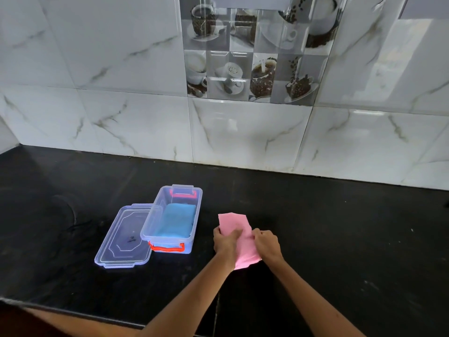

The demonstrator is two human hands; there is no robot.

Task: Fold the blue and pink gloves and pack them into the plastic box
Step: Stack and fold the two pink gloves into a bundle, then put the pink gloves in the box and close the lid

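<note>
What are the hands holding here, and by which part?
Both the left hand and right hand grip the pink glove around its middle, on the counter.

bright, even light | glare on wall tiles (243, 132) | soft focus | edges bowed

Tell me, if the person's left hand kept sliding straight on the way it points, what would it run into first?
The left hand points away from the body, toward the wall, with its fingers already on the pink glove. It would probably just travel along that glove, then over bare black counter toward the tiled wall. The plastic box sits off to its left.
</note>
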